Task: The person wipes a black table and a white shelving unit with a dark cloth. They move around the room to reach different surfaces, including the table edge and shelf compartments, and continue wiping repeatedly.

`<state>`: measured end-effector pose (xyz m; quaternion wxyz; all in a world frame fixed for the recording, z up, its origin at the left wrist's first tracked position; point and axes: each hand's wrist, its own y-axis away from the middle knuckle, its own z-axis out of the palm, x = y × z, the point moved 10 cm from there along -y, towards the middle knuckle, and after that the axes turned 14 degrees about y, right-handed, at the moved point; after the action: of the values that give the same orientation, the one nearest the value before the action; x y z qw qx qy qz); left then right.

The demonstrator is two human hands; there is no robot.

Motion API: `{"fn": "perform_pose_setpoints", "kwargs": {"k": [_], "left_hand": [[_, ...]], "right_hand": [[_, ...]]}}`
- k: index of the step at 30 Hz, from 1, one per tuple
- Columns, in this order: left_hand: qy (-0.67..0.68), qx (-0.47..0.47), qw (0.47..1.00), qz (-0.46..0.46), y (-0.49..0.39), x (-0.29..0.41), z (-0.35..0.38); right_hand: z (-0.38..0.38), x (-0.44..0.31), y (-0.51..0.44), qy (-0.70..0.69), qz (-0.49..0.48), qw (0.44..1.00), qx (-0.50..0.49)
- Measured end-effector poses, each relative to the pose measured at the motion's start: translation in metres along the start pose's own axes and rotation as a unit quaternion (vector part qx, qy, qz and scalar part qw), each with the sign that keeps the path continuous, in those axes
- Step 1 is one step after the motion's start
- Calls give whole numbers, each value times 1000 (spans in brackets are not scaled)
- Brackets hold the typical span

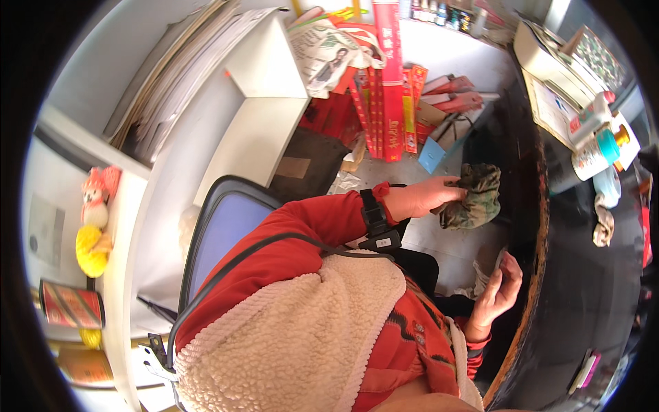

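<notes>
My left hand (425, 198), a black strap device on its wrist, grips a crumpled camouflage cloth item (476, 198) by its left edge. The cloth hangs above the floor, close to the dark desk's edge; its exact kind is unclear. Lower right, my right hand (498, 291) is raised beside the worn desk edge (538, 247), apart from the cloth. Its fingers are curled towards the thumb. A thin pale sliver shows at the fingertips, too small to identify or to tell whether it is held.
Bottles (592, 157) and a printer (551, 56) stand on the desk (582, 278). Behind lie red paper packages (388, 103), a printed bag (329, 56) and a dark box (309, 159). White shelving (257, 123) and a blue chair back (226, 232) are at left.
</notes>
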<state>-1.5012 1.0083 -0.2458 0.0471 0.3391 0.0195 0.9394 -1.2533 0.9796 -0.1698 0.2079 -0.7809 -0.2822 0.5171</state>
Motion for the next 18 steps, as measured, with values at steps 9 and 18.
{"fn": "perform_pose_setpoints", "kwargs": {"k": [9, 18], "left_hand": [[-176, 110, 949, 236, 101, 163, -4], [-335, 535, 649, 425, 280, 420, -181]], "right_hand": [[83, 51, 7, -214, 124, 960, -130], [99, 69, 27, -140, 101, 977, -128]]}}
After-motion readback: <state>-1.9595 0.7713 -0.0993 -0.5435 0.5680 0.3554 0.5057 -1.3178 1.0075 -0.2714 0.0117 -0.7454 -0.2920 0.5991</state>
